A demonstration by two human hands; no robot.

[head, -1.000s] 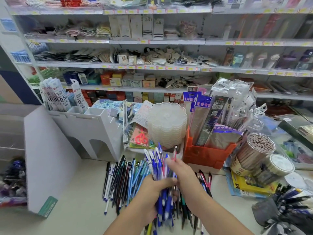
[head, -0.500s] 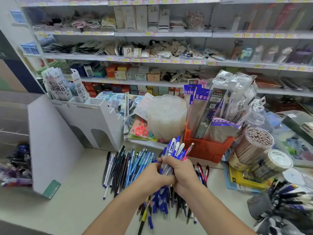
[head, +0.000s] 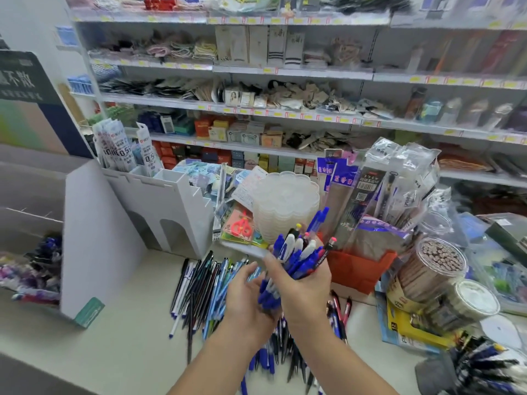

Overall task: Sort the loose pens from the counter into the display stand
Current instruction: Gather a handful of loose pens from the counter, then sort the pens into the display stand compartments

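Stationery shelves are looming behind; right hand (head: 306,289) is gripping a blue pen bundle (head: 296,260), left hand (head: 246,295) probably cupping it. Loose pens (head: 205,289) are waiting at nine o'clock; display stand (head: 94,240) beyond, partly filled.

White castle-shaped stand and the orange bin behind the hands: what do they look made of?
White castle-shaped stand: likely matte foam board or thin plastic sheet; flat panels, cleanly cut arches and notches. Orange bin: probably moulded plastic, smooth and slightly glossy with a thin rim.
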